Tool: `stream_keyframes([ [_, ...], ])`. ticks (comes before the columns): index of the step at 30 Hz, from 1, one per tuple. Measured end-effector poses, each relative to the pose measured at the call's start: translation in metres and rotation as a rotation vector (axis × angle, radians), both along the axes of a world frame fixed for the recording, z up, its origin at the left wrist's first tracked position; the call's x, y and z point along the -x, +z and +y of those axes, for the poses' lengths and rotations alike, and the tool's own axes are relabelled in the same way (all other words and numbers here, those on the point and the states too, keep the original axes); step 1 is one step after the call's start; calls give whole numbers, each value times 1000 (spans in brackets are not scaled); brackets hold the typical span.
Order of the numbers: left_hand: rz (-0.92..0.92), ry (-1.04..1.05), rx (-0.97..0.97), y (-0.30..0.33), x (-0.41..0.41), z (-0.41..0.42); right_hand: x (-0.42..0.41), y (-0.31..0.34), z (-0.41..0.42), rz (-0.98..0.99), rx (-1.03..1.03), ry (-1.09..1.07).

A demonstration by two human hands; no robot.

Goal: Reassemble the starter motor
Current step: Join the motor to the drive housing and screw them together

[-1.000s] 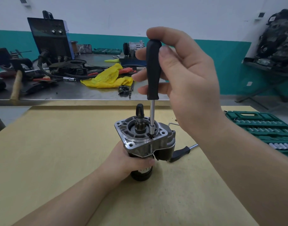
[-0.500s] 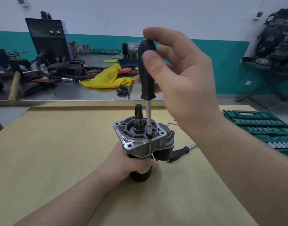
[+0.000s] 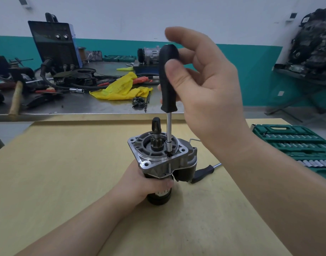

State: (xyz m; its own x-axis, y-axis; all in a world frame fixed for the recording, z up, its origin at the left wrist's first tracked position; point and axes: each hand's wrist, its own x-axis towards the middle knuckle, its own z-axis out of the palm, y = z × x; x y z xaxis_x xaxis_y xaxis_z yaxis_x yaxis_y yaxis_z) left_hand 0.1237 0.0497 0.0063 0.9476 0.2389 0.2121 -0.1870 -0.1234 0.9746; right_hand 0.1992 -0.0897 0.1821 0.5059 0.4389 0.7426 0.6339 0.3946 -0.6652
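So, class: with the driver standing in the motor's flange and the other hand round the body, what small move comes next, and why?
Probably another twist of the screwdriver: the right hand pinches its handle, its tip sits in the starter motor flange, and the left hand steadies the body.

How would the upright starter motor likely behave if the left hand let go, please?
The black-and-silver starter motor stands on its narrow black end with the wide metal flange on top, so it would probably tip. Its cast metal suggests it is heavy. The left hand grips it.
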Motion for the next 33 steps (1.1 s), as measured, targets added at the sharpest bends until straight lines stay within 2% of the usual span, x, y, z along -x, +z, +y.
stream_keyframes([
  [4,-3,-4,4,1,0,0,-3,-1,2,-23,-21,-54],
  [9,-9,-1,3,2,0,-1,-3,-2,-3,119,8,66],
  [17,-18,2,-5,2,1,-1,-1,-2,2,-34,3,-67],
  [22,-13,-7,-14,5,2,-2,-1,-2,-4,110,-8,70],
  [28,-9,-11,-10,4,2,-1,1,1,0,3,6,-21],
  [33,5,-15,-13,3,1,-1,-1,-1,-2,95,-27,83],
])
